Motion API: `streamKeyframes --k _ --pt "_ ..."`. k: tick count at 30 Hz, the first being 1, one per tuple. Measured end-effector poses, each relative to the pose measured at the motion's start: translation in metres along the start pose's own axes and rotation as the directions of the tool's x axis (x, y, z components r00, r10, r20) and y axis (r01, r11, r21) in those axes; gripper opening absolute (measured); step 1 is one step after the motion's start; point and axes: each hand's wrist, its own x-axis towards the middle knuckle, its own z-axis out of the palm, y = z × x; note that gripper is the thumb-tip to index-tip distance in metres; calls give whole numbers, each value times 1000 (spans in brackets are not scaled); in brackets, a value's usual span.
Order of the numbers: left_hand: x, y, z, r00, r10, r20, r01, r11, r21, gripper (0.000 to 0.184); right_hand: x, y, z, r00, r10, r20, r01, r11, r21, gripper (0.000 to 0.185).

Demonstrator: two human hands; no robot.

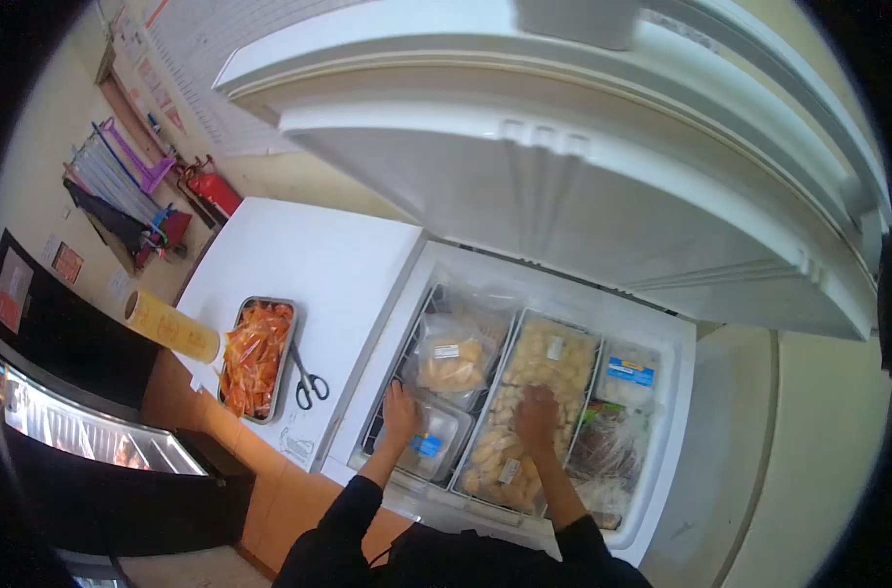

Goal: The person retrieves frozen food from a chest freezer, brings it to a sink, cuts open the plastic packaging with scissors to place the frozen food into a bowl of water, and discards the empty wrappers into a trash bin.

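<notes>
An open chest freezer [669,431] holds wire baskets of bagged food. My left hand [400,416] is at the left basket, by its left edge and beside a clear plastic container [444,438] with a blue label. My right hand [537,419] rests on bags of pale, rounded food pieces [554,355] in the middle basket; its fingers are blurred. Above the container lies a clear bag of yellowish food [456,361]. At the right are a blue-labelled pack [629,372] and clear plastic bags [607,451].
The raised freezer lid [563,186] spans the top. On the white surface at left lie a metal tray of orange-red food [257,361], black-handled scissors [311,384] and a yellow roll [176,328]. A red fire extinguisher [214,186] is near the wall.
</notes>
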Motion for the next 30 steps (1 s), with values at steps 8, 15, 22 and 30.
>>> streamKeyframes --k 8,15,22,30 --pt "59 -80 50 675 599 432 -719 399 569 38 40 -22 84 805 -517 291 570 811 -136 30" --pt "116 -69 71 351 550 758 -932 126 340 25 60 -44 78 542 -168 823 560 802 -206 34" --pt "134 -65 33 263 468 844 -945 302 127 26 69 -39 77 397 -117 910 612 773 -168 32" --pt "127 -78 44 427 711 559 -883 461 88 23 71 -28 77 282 -467 838 821 570 42 20"
